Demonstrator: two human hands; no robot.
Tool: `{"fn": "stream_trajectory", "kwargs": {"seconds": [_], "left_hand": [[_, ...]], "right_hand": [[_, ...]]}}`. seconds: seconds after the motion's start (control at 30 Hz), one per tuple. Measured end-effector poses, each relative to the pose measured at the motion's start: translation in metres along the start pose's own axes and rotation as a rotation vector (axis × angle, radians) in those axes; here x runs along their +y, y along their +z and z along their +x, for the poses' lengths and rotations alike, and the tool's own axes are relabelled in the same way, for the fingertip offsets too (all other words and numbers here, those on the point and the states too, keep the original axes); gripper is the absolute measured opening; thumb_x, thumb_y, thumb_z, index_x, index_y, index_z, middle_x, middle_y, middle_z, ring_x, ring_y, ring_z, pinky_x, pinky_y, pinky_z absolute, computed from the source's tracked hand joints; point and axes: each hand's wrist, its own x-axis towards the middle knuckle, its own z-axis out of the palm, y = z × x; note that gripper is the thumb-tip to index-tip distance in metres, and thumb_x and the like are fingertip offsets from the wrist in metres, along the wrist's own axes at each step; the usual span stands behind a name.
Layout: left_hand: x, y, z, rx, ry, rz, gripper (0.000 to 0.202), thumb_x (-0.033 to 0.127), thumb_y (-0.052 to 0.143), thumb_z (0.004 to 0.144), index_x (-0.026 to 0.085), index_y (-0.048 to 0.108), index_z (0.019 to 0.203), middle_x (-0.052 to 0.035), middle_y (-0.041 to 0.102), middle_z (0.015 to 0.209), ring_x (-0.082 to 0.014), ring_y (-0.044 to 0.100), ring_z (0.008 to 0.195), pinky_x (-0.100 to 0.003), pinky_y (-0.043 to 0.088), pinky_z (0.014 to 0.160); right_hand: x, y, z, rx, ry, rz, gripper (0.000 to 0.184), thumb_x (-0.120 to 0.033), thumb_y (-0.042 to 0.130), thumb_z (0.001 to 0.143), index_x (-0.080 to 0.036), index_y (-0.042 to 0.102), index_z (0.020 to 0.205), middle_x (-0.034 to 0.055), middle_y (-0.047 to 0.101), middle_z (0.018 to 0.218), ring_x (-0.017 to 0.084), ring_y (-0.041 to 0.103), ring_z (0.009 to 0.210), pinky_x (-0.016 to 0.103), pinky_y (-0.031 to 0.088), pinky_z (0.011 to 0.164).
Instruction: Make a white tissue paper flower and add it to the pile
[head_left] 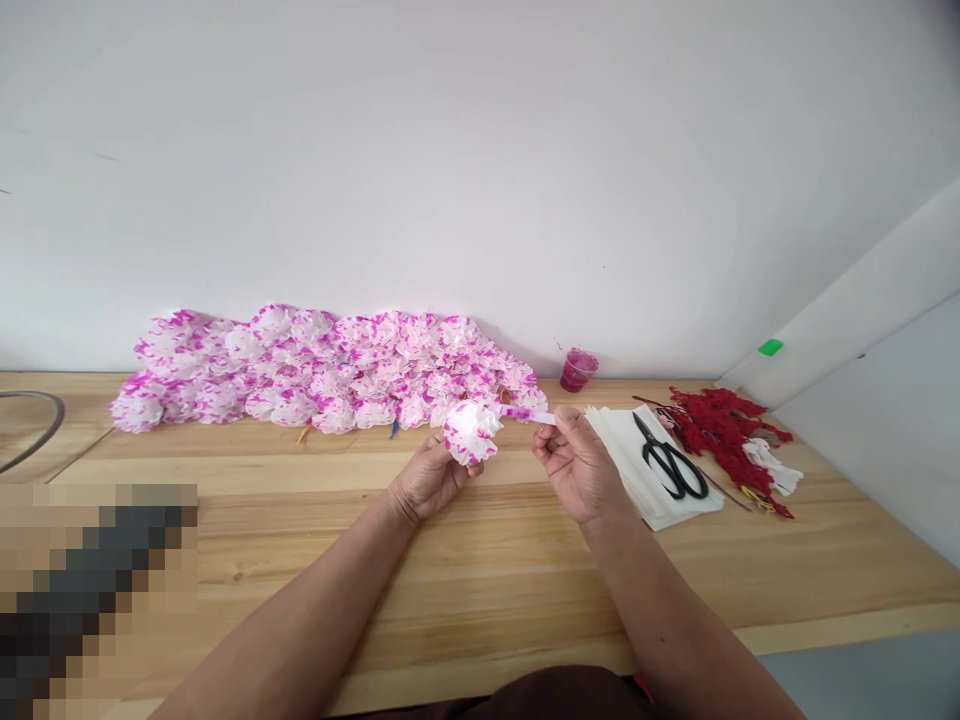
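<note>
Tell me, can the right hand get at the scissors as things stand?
Probably yes: the scissors lie uncovered on the white paper, close beside the right hand, with nothing visible blocking the way. That hand is pinching a purple-stained strip, though, so it may need to let go first.

Left hand curls; right hand pinches.

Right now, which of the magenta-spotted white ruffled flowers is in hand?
The single flower in the left hand; the other flowers lie massed along the pale grey wall.
</note>
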Motion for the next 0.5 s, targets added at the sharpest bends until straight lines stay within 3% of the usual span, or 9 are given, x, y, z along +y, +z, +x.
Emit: {"fn": "stream_trajectory", "kwargs": {"seconds": [0.13, 0.3, 0.5], "left_hand": [[0.0012, 0.0005, -0.0008, -0.014, -0.036, -0.003, 0.040, 0.028, 0.093, 0.056, 0.012, 0.066, 0.081, -0.0008, 0.061, 0.067, -0.0098, 0.052, 0.059, -0.023, 0.044, 0.052], [0.0030, 0.0015, 0.0004, -0.010, -0.034, -0.019, 0.037, 0.026, 0.091, 0.058, 0.013, 0.066, 0.083, -0.0005, 0.059, 0.068, -0.0102, 0.052, 0.060, -0.023, 0.044, 0.052], [0.0025, 0.0009, 0.0018, 0.004, -0.011, -0.035, 0.035, 0.025, 0.090, 0.059, 0.014, 0.066, 0.082, -0.0003, 0.059, 0.070, -0.0095, 0.050, 0.060, -0.023, 0.044, 0.053]], "right_hand": [[-0.0038, -0.0031, 0.0029, 0.022, 0.036, 0.067, 0.031, -0.036, 0.087, 0.067, -0.022, 0.061, 0.074, -0.0036, 0.063, 0.064, 0.011, 0.057, 0.063, 0.022, 0.044, 0.058], [-0.0022, -0.0029, 0.0009, -0.042, 0.049, 0.049, 0.028, -0.037, 0.084, 0.071, -0.021, 0.061, 0.073, -0.0027, 0.063, 0.064, 0.012, 0.057, 0.063, 0.024, 0.045, 0.058], [0.0011, -0.0010, -0.0024, -0.103, -0.054, -0.100, 0.020, -0.033, 0.082, 0.074, -0.022, 0.067, 0.078, -0.0021, 0.064, 0.066, 0.011, 0.056, 0.065, 0.023, 0.043, 0.060]]}}
